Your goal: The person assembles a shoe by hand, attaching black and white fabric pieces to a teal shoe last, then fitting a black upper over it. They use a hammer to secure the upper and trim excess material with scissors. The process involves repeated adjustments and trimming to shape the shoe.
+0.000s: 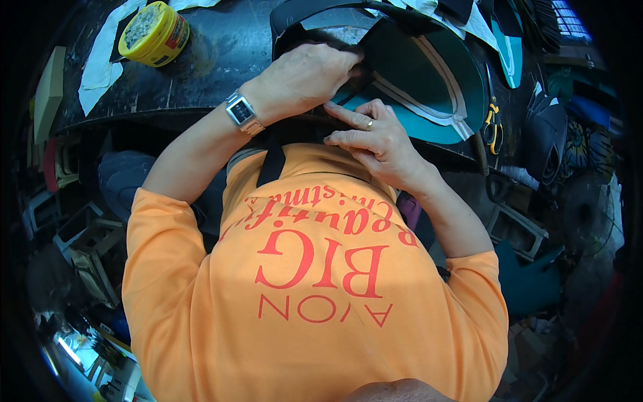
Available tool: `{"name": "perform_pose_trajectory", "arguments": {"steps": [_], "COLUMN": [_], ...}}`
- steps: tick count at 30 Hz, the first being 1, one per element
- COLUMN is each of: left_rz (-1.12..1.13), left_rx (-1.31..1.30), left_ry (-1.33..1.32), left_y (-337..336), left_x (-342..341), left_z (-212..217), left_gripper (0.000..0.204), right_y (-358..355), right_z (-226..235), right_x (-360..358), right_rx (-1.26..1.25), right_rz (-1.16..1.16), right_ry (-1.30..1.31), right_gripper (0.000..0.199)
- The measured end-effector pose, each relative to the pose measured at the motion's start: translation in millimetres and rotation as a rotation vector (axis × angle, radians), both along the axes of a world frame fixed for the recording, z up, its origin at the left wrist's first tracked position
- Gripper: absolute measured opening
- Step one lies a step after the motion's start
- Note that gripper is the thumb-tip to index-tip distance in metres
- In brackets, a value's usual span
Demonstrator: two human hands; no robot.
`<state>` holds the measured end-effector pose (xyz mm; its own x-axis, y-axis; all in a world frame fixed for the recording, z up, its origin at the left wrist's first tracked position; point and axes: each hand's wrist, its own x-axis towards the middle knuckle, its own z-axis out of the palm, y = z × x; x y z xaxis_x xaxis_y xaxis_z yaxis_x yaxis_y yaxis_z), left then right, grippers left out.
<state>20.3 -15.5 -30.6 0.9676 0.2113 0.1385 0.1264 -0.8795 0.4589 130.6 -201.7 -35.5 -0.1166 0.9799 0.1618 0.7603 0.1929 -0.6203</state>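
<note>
My left hand [305,75], with a metal watch at its wrist, is curled at the edge of the dark worktable. Its fingertips are closed beside a black strip, and what they pinch is hidden. Just below and to the right is my right hand [380,139], wearing a ring. Its index and middle fingers stretch leftward, apart, near the dark material under the left hand. Against both hands lies a teal panel [412,79] with a curved tan strip [462,100] along it. A black strap [288,27] arches behind the left hand.
A yellow tub [155,35] of greyish stuff stands on the worktable [221,60] at far left, beside white scraps [100,84]. Yellow-handled scissors [493,127] lie right of the panel. More teal and black pieces [509,50] are at far right. Stools [516,228] stand below the table.
</note>
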Motion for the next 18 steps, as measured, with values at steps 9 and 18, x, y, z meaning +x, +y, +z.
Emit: {"name": "perform_pose_trajectory", "arguments": {"steps": [9, 18], "left_rz": [-0.124, -0.127], "left_rx": [-0.164, 0.076], "left_ry": [-0.043, -0.109], "left_y": [13.5, 4.5], "left_x": [3.3, 1.1], "left_z": [6.5, 0.5], "left_gripper": [0.03, 0.014], "right_y": [-1.2, -13.0], "right_z": [-0.3, -5.3], "right_x": [2.3, -4.2], "right_rx": [-0.003, 0.142], "right_rz": [-0.004, -0.133], "right_ry": [0.038, -0.451], "right_gripper": [0.023, 0.047]}}
